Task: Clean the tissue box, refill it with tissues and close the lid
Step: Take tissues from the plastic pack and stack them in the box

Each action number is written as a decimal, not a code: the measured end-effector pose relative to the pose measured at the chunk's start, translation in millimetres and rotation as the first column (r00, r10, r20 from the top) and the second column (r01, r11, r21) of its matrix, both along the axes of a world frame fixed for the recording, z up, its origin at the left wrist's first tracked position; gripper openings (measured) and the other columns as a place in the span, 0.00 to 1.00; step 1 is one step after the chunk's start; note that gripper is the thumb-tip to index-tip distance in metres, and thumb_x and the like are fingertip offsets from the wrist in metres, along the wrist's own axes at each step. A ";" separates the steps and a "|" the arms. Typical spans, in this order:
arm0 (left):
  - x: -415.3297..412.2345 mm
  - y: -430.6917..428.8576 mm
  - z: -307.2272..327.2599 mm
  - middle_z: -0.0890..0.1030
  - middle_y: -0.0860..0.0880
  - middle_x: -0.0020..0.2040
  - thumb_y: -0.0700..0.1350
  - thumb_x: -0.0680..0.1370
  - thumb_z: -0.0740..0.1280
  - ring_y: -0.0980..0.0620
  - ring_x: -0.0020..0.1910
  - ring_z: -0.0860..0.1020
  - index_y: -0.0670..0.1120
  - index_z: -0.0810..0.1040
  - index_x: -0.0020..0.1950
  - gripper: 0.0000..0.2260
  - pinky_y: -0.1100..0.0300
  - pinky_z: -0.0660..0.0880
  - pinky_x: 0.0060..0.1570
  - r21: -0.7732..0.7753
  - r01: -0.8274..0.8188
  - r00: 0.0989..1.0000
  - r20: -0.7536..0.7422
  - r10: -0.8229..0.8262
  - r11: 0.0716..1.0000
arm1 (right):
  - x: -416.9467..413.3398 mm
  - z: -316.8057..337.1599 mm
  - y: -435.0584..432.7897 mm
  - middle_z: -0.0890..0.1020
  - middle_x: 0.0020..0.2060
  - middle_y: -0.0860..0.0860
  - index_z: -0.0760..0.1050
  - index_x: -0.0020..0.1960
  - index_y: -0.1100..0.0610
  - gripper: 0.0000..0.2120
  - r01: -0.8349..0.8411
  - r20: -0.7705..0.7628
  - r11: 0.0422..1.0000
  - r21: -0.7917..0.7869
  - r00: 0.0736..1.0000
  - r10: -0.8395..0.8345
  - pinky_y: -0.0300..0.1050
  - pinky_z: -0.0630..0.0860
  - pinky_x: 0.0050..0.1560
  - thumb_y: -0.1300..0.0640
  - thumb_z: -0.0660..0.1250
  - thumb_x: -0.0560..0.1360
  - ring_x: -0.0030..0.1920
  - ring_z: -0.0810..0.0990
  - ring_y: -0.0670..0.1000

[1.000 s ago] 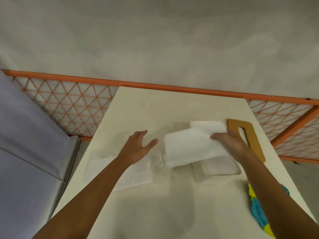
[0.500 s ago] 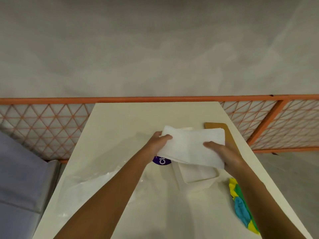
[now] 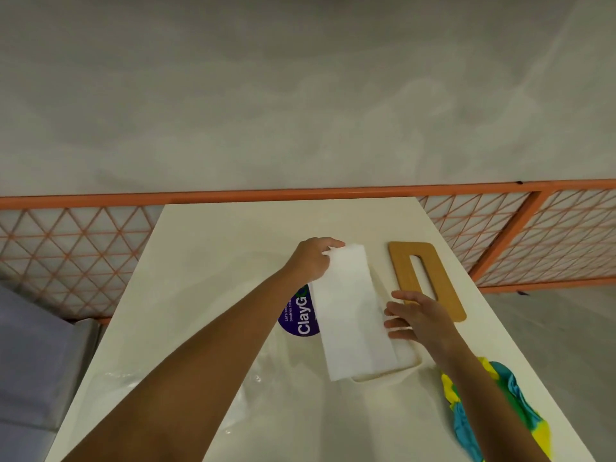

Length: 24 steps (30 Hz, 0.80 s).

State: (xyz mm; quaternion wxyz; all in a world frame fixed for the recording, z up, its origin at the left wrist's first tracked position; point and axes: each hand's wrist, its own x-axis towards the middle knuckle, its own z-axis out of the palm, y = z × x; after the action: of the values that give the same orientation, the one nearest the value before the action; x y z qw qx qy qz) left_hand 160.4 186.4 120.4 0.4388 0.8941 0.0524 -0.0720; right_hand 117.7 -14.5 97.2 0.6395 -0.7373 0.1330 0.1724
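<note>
A white stack of tissues (image 3: 351,315) lies lengthwise over the open cream tissue box (image 3: 408,363), covering most of it. My left hand (image 3: 311,261) grips the stack's far end with curled fingers. My right hand (image 3: 415,316) lies with straight fingers against the stack's right edge, over the box. The wooden lid (image 3: 425,278) with its long slot lies flat on the table to the right of the box.
Clear plastic tissue wrapping (image 3: 253,391) with a purple round label (image 3: 300,316) lies left of the box under my left arm. A yellow, blue and green cloth (image 3: 493,411) sits at the near right edge. An orange mesh railing (image 3: 76,255) borders the cream table (image 3: 233,248).
The tissue stack has turned from crosswise to lengthwise and come down onto the box. My left hand went to its far end, and my right hand opened against its right side.
</note>
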 end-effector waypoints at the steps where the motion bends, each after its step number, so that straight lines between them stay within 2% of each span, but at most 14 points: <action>1: 4.8 -3.4 -2.7 0.72 0.44 0.67 0.32 0.79 0.54 0.47 0.61 0.73 0.47 0.74 0.66 0.20 0.66 0.69 0.49 -0.021 0.005 1.000 -0.003 -0.005 1.000 | 1.1 -3.8 2.0 0.79 0.39 0.57 0.71 0.60 0.61 0.16 -0.021 0.002 0.998 -0.058 1.000 0.021 0.46 0.77 0.34 0.62 0.67 0.74 0.35 0.78 0.55; 5: 19.4 -13.5 -15.6 0.72 0.44 0.67 0.33 0.80 0.55 0.45 0.60 0.74 0.48 0.73 0.67 0.19 0.66 0.70 0.48 -0.059 0.010 1.000 -0.011 -0.010 0.998 | 6.5 -20.0 4.0 0.78 0.47 0.55 0.70 0.65 0.59 0.21 -0.105 0.075 0.918 -0.383 0.987 0.145 0.40 0.77 0.34 0.55 0.68 0.74 0.41 0.78 0.52; 7: 24.3 -15.4 -25.0 0.73 0.44 0.66 0.33 0.80 0.55 0.46 0.59 0.75 0.48 0.73 0.67 0.19 0.66 0.70 0.47 -0.035 0.031 0.999 -0.011 -0.031 0.999 | 9.3 -26.4 5.5 0.78 0.53 0.54 0.70 0.66 0.57 0.21 -0.121 0.116 0.820 -0.560 0.968 0.222 0.40 0.76 0.45 0.55 0.68 0.74 0.47 0.76 0.50; 9: 26.3 -17.0 -35.6 0.73 0.45 0.66 0.34 0.80 0.56 0.48 0.61 0.74 0.47 0.73 0.67 0.18 0.68 0.69 0.49 0.010 0.066 0.998 0.003 -0.066 0.998 | 10.1 -29.8 8.7 0.76 0.57 0.54 0.70 0.66 0.56 0.21 -0.135 0.138 0.736 -0.663 0.945 0.297 0.37 0.71 0.52 0.57 0.67 0.74 0.50 0.74 0.48; 11: 26.0 -18.4 -46.7 0.74 0.45 0.66 0.34 0.80 0.57 0.49 0.63 0.73 0.46 0.73 0.67 0.17 0.68 0.67 0.53 0.073 0.100 0.994 0.028 -0.102 0.992 | 7.6 -33.4 12.3 0.74 0.61 0.52 0.70 0.67 0.55 0.21 -0.182 0.134 0.689 -0.701 0.916 0.379 0.36 0.70 0.55 0.58 0.67 0.74 0.54 0.75 0.49; 13: 26.3 -18.5 -57.0 0.73 0.46 0.65 0.36 0.80 0.57 0.49 0.65 0.70 0.46 0.70 0.68 0.17 0.64 0.67 0.59 0.215 0.155 0.983 0.061 -0.172 0.964 | 4.3 -38.1 15.4 0.72 0.63 0.50 0.69 0.67 0.54 0.20 -0.230 0.113 0.624 -0.747 0.880 0.460 0.38 0.70 0.60 0.58 0.65 0.75 0.60 0.74 0.49; 14: 26.0 -17.6 -60.4 0.72 0.46 0.65 0.38 0.80 0.58 0.49 0.66 0.68 0.47 0.69 0.70 0.18 0.61 0.66 0.61 0.339 0.177 0.976 0.063 -0.210 0.924 | 2.3 -40.2 17.0 0.70 0.64 0.49 0.69 0.67 0.53 0.20 -0.247 0.101 0.578 -0.778 0.859 0.502 0.39 0.70 0.62 0.58 0.64 0.76 0.62 0.72 0.48; 16: 25.4 -13.7 -65.8 0.69 0.48 0.65 0.43 0.80 0.59 0.48 0.65 0.66 0.49 0.66 0.71 0.19 0.58 0.64 0.62 0.589 0.182 0.958 0.075 -0.278 0.787 | -1.1 -44.0 19.7 0.68 0.65 0.46 0.68 0.67 0.53 0.19 -0.272 0.065 0.483 -0.832 0.818 0.572 0.38 0.68 0.64 0.56 0.61 0.77 0.65 0.67 0.47; 17: 24.9 -11.9 -67.9 0.69 0.48 0.65 0.45 0.79 0.60 0.48 0.64 0.65 0.49 0.66 0.71 0.19 0.57 0.63 0.61 0.661 0.172 0.950 0.085 -0.300 0.730 | -2.4 -45.7 20.7 0.68 0.65 0.46 0.68 0.67 0.52 0.18 -0.279 0.050 0.451 -0.848 0.805 0.591 0.37 0.68 0.64 0.56 0.60 0.78 0.66 0.66 0.46; 21: 22.8 -8.7 -72.0 0.68 0.47 0.64 0.49 0.78 0.61 0.47 0.63 0.65 0.48 0.66 0.70 0.21 0.56 0.61 0.62 0.760 0.152 0.945 0.077 -0.319 0.632 | -3.0 -50.8 23.2 0.68 0.66 0.46 0.68 0.67 0.53 0.17 -0.287 0.024 0.394 -0.873 0.782 0.623 0.38 0.66 0.67 0.55 0.59 0.78 0.66 0.66 0.47; 24: 19.6 -7.0 -69.9 0.68 0.48 0.64 0.50 0.78 0.61 0.48 0.63 0.65 0.49 0.65 0.71 0.21 0.56 0.61 0.63 0.749 0.153 0.946 0.078 -0.315 0.644 | -1.9 -50.2 23.0 0.68 0.66 0.46 0.69 0.66 0.53 0.17 -0.296 0.013 0.383 -0.875 0.777 0.629 0.39 0.66 0.67 0.55 0.60 0.78 0.66 0.67 0.47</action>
State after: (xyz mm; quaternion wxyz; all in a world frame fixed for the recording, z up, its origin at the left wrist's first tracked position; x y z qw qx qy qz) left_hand 180.0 179.4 50.5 0.0325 0.9959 -0.0841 -0.0106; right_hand 115.8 8.5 46.9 0.1425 -0.9725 -0.1311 0.1296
